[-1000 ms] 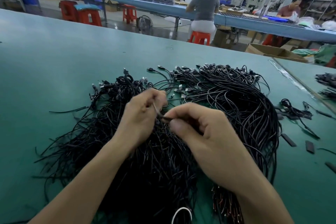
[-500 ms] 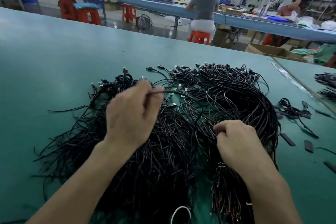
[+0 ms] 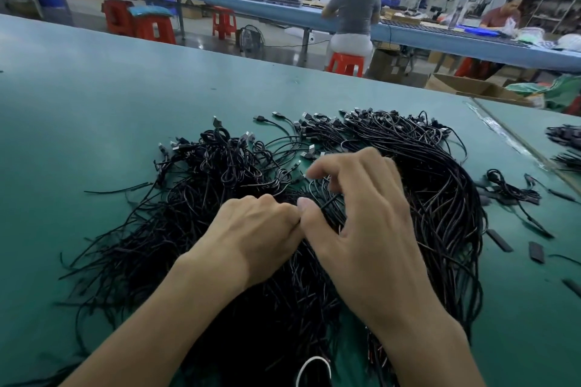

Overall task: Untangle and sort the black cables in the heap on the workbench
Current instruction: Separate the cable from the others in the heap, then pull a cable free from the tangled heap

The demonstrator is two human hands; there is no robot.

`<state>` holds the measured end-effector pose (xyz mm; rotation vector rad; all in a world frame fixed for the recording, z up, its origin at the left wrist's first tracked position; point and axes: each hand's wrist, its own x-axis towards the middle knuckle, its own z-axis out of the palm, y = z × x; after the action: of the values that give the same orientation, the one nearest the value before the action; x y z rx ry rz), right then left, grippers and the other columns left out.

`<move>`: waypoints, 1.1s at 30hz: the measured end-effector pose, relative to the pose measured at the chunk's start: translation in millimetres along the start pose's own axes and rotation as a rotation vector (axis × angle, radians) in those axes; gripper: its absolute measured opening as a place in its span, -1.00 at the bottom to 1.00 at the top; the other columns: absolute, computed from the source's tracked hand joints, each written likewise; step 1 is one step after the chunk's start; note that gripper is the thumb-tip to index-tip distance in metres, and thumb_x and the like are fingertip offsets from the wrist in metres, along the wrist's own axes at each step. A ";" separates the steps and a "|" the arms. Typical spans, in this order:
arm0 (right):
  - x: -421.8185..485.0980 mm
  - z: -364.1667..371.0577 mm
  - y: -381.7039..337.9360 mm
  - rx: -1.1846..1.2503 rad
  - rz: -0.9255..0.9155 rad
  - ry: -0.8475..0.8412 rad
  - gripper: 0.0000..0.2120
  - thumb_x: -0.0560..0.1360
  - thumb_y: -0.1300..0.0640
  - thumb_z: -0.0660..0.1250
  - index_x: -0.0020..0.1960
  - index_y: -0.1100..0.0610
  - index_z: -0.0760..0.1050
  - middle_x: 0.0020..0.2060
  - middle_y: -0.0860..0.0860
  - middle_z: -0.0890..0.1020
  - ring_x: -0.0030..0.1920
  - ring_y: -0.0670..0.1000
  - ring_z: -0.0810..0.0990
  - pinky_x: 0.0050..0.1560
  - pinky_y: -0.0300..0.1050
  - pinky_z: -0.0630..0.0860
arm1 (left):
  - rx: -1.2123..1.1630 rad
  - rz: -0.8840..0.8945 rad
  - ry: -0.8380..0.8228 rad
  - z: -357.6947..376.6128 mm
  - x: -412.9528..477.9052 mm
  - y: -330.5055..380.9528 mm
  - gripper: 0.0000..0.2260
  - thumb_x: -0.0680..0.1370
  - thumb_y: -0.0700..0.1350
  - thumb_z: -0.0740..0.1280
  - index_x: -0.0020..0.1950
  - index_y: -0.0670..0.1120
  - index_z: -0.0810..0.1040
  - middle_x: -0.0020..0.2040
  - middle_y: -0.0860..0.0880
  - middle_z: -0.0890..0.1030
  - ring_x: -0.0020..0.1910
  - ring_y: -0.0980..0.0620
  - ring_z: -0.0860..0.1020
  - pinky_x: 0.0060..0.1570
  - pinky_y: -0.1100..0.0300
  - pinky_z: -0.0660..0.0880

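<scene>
Black cables (image 3: 440, 198) heaped mid-workbench (image 3: 94, 104), barely sorted: left hand (image 3: 257, 239) lowered from its raised pull, fingers curled, hold hidden, now touching right hand (image 3: 361, 229), thumb and bent fingers pinching one strand (image 3: 328, 203), probably singling out another cable.

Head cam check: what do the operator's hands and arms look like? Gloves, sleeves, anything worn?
Nothing is worn. The left hand and right hand are bare, with no gloves, rings or tape visible. Both forearms run bare to the bottom frame edge, with no sleeve, watch or wristband in view. The right thumbnail is trimmed short.
</scene>
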<state>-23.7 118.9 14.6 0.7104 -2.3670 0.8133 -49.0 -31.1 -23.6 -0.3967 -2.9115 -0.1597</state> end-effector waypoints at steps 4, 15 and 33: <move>0.4 4.5 -1.6 -0.118 0.037 -0.236 -0.67 0.64 -0.18 0.10 0.29 -0.10 0.48 0.13 -0.21 0.49 0.23 -0.14 0.41 0.43 -0.17 0.13 | -0.165 0.008 0.045 -8.9 -1.5 2.9 -0.69 0.39 0.08 -0.09 -0.07 0.12 0.40 -0.27 0.06 0.49 -0.42 0.08 0.38 -0.39 0.16 0.34; -0.2 3.5 40.8 -0.029 0.265 0.094 -0.60 0.53 -0.21 0.21 -0.16 0.06 0.63 -0.33 -0.16 0.41 -0.25 -0.13 0.41 -0.25 -0.25 0.28 | -0.569 -0.008 0.594 -13.2 1.0 -1.4 -0.73 0.45 0.13 0.46 -0.30 0.00 0.52 -0.40 0.19 0.44 -0.42 0.23 0.37 -0.38 0.43 0.29; -2.0 4.2 48.0 0.175 0.245 -0.241 -0.84 0.62 0.00 0.24 0.04 -0.07 0.60 -0.17 -0.15 0.61 -0.11 -0.16 0.56 -0.07 -0.13 0.52 | -0.728 -0.188 0.248 -10.6 0.9 -5.3 -0.55 0.40 0.45 0.21 -0.31 0.10 0.57 -0.55 0.17 0.44 -0.57 0.19 0.34 -0.38 0.22 0.31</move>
<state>-53.5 149.3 -8.2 0.6240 -2.6605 1.1037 -49.4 -37.4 -13.4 -0.1778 -2.5438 -1.2136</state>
